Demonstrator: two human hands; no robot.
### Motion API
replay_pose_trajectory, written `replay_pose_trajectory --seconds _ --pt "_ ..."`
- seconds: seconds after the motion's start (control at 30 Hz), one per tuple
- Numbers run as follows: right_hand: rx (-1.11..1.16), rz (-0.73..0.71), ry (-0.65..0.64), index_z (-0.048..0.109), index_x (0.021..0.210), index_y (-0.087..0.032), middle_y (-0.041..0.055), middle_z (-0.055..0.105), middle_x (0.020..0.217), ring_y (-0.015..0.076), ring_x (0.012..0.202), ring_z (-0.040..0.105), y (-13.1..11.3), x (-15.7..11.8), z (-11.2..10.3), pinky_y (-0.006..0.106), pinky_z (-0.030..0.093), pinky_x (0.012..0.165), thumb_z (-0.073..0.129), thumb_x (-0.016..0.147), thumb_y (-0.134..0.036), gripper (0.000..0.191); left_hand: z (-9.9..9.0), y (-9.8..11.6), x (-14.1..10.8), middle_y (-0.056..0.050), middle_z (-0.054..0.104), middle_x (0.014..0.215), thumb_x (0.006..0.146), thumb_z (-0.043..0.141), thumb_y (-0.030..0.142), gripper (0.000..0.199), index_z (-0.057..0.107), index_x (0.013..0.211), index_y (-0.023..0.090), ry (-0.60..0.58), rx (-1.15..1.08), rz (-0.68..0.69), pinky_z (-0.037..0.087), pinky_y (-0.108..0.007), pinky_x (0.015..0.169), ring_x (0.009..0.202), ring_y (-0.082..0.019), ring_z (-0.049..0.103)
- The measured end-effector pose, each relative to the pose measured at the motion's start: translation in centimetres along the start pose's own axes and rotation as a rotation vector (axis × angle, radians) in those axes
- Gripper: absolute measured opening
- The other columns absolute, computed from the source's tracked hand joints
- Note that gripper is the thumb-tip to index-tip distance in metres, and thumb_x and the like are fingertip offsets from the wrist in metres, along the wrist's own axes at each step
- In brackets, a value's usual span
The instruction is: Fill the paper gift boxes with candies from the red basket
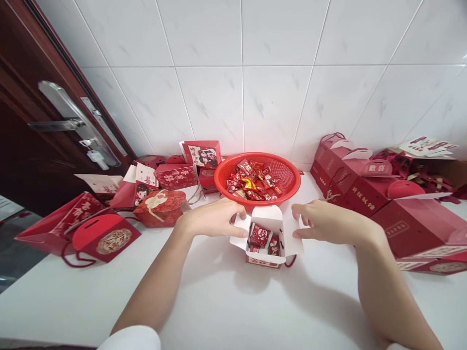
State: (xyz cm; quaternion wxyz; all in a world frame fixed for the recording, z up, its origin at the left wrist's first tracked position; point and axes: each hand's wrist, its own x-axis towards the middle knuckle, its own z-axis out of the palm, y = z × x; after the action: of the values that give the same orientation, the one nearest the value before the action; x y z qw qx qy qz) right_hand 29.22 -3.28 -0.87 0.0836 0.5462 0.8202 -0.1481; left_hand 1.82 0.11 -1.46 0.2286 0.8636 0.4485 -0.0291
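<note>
A small candy box [264,265] stands open on the white table, its white top flaps spread outward. Inside lie several red-wrapped sweets [260,235], and a dark red cord loop shows at its lower right. My left hand [213,218] is at the left flap, thumb on it and bent fingers by its far edge. On the opposite side, my right hand [324,221] holds the right flap in the same way between thumb and curled fingers. Just behind the box sits a red plastic basket [288,175] with several wrapped sweets in it.
Several red gift boxes [109,238] with cord handles stand along the left. More red boxes [419,223] line the right side, with an open carton [460,170] of ribbons and cards behind. White tiled wall [207,107] closes the back; a dark door [22,97] is at left.
</note>
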Motion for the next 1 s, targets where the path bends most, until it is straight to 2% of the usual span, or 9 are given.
replay_pose_trajectory --seconds 0.1,0.2,0.33,0.43,0.53,0.63,0.7,0.87,1.0 --pt "0.015 -0.123 0.043 0.06 0.102 -0.02 0.0057 0.068 0.086 0.0236 0.077 0.063 -1.0 0.3 0.3 0.029 0.038 0.06 0.06 0.09 -0.033 0.017 0.1 0.8 -0.4 -0.005 0.066 0.095 0.077 0.065 0.05 0.042 0.07 0.105 0.019 0.018 0.012 0.018 0.041 -0.027 0.065 0.085 -0.022 0.061" --pt "0.072 -0.22 0.09 0.06 0.104 -0.02 0.0058 0.069 0.091 0.022 0.076 0.064 -1.8 0.6 0.5 0.029 0.038 0.061 0.061 0.09 -0.033 0.019 0.3 1.3 -0.6 -0.004 0.064 0.096 0.077 0.067 0.052 0.04 0.07 0.101 0.02 0.018 0.021 0.066 0.04 -0.027 0.069 0.09 -0.023 0.059" --pt "0.196 -0.345 0.129 0.058 0.109 -0.019 0.0058 0.07 0.094 0.0203 0.078 0.065 -2.3 1.3 0.9 0.028 0.041 0.063 0.059 0.091 -0.032 0.022 0.9 1.9 -0.3 -0.005 0.064 0.102 0.076 0.072 0.053 0.048 0.066 0.11 0.021 0.009 -0.046 0.144 0.041 -0.028 0.073 0.095 -0.024 0.059" --pt "0.315 -0.452 0.086 0.055 0.106 -0.019 0.0053 0.07 0.095 0.0188 0.08 0.066 -2.1 1.7 1.1 0.027 0.044 0.065 0.055 0.092 -0.027 0.016 1.6 2.3 0.2 -0.005 0.065 0.104 0.075 0.073 0.056 0.054 0.061 0.114 0.021 -0.011 -0.167 0.216 0.042 -0.028 0.071 0.091 -0.024 0.061" --pt "0.318 -0.501 -0.005 0.056 0.098 -0.019 0.0051 0.071 0.095 0.0181 0.082 0.066 -1.6 2.0 1.1 0.026 0.045 0.065 0.054 0.088 -0.016 0.011 2.0 2.4 0.7 -0.004 0.067 0.101 0.072 0.076 0.057 0.056 0.06 0.112 0.022 -0.091 -0.26 0.232 0.042 -0.027 0.067 0.086 -0.022 0.062" --pt "0.273 -0.501 -0.053 0.058 0.096 -0.018 0.0052 0.071 0.096 0.0177 0.083 0.065 -1.1 2.1 1.1 0.025 0.044 0.066 0.054 0.085 -0.01 0.015 2.1 2.4 0.8 -0.001 0.068 0.09 0.071 0.077 0.057 0.049 0.064 0.102 0.021 -0.172 -0.262 0.263 0.039 -0.026 0.063 0.079 -0.02 0.062" --pt "0.272 -0.514 -0.055 0.059 0.097 -0.018 0.0051 0.071 0.096 0.0171 0.083 0.065 -0.8 2.2 1.2 0.025 0.044 0.066 0.055 0.085 -0.01 0.015 1.9 2.3 0.9 -0.001 0.067 0.085 0.072 0.076 0.056 0.043 0.066 0.093 0.02 -0.185 -0.234 0.277 0.038 -0.026 0.061 0.075 -0.019 0.062" --pt "0.31 -0.529 -0.051 0.059 0.091 -0.018 0.0047 0.07 0.093 0.0161 0.081 0.064 -0.4 2.8 1.3 0.025 0.044 0.066 0.055 0.086 -0.013 0.008 1.8 2.1 1.3 -0.003 0.069 0.086 0.085 0.062 0.044 0.025 0.063 0.083 0.018 -0.091 -0.205 0.168 0.04 -0.026 0.064 0.078 -0.018 0.063" --pt "0.361 -0.455 0.002 0.057 0.087 -0.018 0.0057 0.069 0.093 0.0182 0.084 0.064 0.1 3.2 1.1 0.028 0.048 0.071 0.054 0.088 -0.019 0.003 2.1 2.2 1.7 -0.003 0.064 0.085 0.076 0.07 0.047 0.031 0.057 0.08 0.019 0.052 -0.015 -0.053 0.036 -0.028 0.06 0.078 -0.021 0.059"
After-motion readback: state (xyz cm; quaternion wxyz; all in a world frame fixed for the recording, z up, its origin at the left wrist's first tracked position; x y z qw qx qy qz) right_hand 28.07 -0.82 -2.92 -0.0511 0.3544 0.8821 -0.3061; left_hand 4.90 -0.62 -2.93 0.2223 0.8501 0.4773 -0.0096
